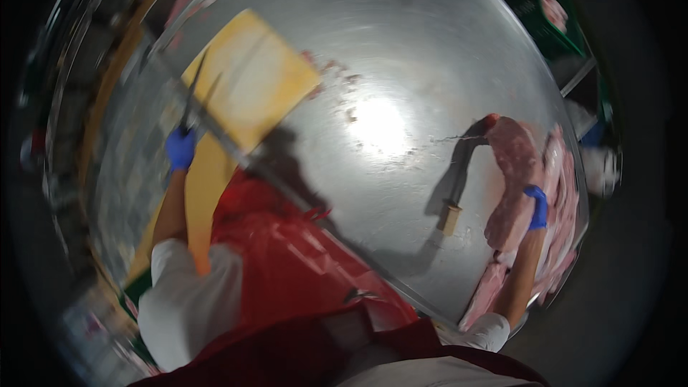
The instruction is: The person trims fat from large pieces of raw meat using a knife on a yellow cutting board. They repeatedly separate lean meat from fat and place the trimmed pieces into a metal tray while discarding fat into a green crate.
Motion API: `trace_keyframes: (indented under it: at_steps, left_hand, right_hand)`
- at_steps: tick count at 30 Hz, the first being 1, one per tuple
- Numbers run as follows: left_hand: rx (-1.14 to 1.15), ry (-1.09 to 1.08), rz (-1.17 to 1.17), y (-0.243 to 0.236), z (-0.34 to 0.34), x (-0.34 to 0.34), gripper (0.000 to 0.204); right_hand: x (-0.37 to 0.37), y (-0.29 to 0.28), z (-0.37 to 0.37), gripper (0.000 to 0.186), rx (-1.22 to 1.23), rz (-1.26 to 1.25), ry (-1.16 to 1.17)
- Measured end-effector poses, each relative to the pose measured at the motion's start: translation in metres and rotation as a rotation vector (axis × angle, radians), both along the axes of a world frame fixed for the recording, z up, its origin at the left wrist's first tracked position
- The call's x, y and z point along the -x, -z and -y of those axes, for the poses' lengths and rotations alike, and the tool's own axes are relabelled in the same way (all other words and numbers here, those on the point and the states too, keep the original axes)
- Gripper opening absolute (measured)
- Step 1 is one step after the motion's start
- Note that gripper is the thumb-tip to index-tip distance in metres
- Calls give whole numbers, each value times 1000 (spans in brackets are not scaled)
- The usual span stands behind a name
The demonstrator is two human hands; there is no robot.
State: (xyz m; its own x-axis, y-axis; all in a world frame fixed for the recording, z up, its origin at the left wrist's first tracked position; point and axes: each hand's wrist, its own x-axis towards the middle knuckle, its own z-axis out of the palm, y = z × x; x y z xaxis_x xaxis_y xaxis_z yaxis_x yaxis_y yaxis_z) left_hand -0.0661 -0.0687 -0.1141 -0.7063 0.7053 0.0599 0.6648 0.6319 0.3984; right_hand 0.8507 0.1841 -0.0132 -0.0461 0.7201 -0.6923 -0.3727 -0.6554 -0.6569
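Note:
My left hand (180, 149), in a blue glove, is closed around a knife (190, 97) whose thin blade points away from me over the left edge of a yellow cutting board (251, 75). Far to the right, my blue-gloved right hand (536, 208) grips the side of a long, pale pink cut of meat (514, 158), its fingers partly hidden. That cut lies at the right of the shiny metal table (380, 222). More long strips of meat (562, 201) lie against it, along the table's right rim.
A small tan block-shaped thing (451, 220) sits on the table left of the meat; its kind is unclear. Dark red scraps (337, 72) lie beside the board. Beyond the table at upper right stands a green crate (548, 18) with meat in it. My red apron (287, 244) meets the near edge.

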Motion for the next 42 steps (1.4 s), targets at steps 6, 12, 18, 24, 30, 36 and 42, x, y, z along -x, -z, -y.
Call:
trace_keyframes:
  at_steps: [6, 12, 18, 24, 30, 36, 42]
  left_hand:
    - [-111, -289, 138, -11, 80, 0, 40]
    - [-292, -530, 185, 13, 165, 42, 40]
    - [-295, -558, 271, 49, 186, 108, 44]
    - [-189, -333, 212, 67, 160, 198, 37]
    - [-89, 311, 336, 38, 19, 241, 33]
    - [-233, 546, 738, 16, -105, 238, 44]
    - [-216, 792, 830, 39, -174, 222, 36]
  right_hand:
    - [205, -150, 8, 81, -211, 132, -274]
    - [378, -108, 19, 94, -958, 762, -755]
    - [602, 80, 52, 103, -601, 1249, -1089]
    - [651, 121, 97, 114, -689, 1557, -917]
    - [777, 114, 67, 111, -815, 1369, -812]
    - [952, 118, 99, 85, -1218, 1164, -814]
    - [917, 92, 223, 23, -1036, 618, -1022]
